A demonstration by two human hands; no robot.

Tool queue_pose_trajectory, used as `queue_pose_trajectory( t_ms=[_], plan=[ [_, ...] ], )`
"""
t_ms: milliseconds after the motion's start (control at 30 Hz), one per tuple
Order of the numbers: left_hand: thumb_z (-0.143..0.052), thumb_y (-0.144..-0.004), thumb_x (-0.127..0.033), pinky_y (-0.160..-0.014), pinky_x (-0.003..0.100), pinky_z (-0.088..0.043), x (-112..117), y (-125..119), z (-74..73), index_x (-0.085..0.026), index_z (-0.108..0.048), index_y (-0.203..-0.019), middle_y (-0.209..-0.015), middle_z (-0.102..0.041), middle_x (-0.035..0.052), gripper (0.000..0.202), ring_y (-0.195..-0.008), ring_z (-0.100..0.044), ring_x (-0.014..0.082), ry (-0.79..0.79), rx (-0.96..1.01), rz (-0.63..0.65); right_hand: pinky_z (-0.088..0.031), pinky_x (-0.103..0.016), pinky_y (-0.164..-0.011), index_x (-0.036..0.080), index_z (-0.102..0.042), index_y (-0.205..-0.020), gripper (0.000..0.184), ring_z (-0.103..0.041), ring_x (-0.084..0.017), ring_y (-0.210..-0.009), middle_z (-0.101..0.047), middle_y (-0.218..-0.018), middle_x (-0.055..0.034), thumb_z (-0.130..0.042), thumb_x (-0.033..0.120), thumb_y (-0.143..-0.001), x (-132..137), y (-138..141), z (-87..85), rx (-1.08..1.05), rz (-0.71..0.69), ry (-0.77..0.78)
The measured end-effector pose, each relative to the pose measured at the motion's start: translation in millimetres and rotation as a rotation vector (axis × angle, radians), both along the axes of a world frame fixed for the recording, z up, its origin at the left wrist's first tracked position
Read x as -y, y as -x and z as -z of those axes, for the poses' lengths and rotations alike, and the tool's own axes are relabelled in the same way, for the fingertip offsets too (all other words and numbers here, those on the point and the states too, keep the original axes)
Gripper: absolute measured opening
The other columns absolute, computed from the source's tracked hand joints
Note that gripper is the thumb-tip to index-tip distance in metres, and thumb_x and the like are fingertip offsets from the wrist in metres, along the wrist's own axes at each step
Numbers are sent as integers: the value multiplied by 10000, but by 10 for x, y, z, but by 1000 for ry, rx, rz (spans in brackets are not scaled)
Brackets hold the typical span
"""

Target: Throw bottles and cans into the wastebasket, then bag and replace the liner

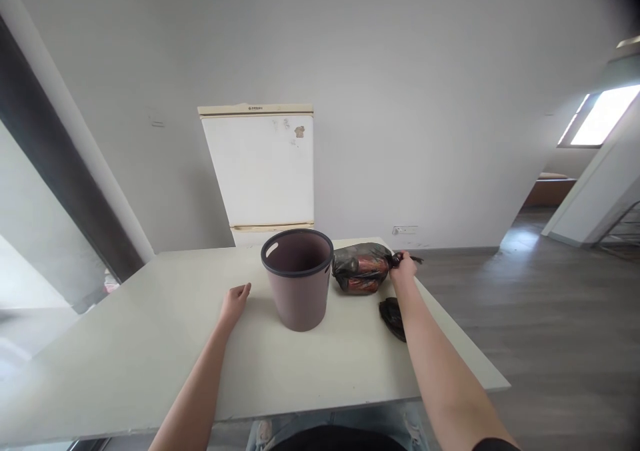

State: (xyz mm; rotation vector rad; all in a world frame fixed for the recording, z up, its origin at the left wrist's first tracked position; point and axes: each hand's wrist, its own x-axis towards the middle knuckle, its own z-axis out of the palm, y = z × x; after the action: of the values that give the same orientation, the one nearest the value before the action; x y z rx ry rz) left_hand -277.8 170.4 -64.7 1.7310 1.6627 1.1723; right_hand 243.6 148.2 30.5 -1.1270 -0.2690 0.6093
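A mauve trash bin (300,298) with a dark rim and cut-out handles stands upright on the white table. My right hand (404,266) grips the gathered, knotted neck of a black plastic bag (361,254), which lies on the table just right of the bin. Red cylindrical shapes, perhaps cans, show through its thin film. Beneath my right forearm sits a second, crumpled black plastic bundle (391,316), partly hidden by the arm. To the left of the bin, my left hand (236,303) rests on the tabletop with its fingers curled in, holding nothing that I can see.
The white table (125,344) spreads widely to the left, and its right edge runs close to my right arm. Behind it stand a white refrigerator (265,171) and a grey wall (425,138). Grey wooden flooring (500,304) lies to the right.
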Motion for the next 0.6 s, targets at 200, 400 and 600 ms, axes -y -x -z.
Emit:
queue_pose_trajectory(
  t_ms=[200, 400, 600],
  plan=[
    [-537, -830, -670, -549, 274, -183, 2, -2, -19, -237, -326, -583, -565, -265, -29, 541, -557, -258, 131, 8, -14, 9, -412, -214, -530, 158, -643, -842, 201, -550, -100, -595, -634, -675, 25, -806, 252, -772, 118, -186, 125, 57, -106, 143],
    [-531, -838, -666, -549, 274, -168, 15, -13, -26, -240, -302, -599, -569, -240, -35, 539, -567, -234, 129, 22, -18, 7, -470, -244, -598, 175, -666, -811, 203, -634, -145, -710, -724, -761, -35, -717, 173, -615, 332, -384, 169, 159, -139, 175],
    [-518, -837, -678, -551, 275, -160, 18, -18, -27, -239, -307, -599, -573, -236, -38, 542, -570, -228, 126, 23, -26, 5, -537, -274, -643, 175, -660, -1022, 387, -683, -175, -753, -736, -863, -73, -646, 235, -640, 372, -389, 210, 274, -180, 266]
  ],
)
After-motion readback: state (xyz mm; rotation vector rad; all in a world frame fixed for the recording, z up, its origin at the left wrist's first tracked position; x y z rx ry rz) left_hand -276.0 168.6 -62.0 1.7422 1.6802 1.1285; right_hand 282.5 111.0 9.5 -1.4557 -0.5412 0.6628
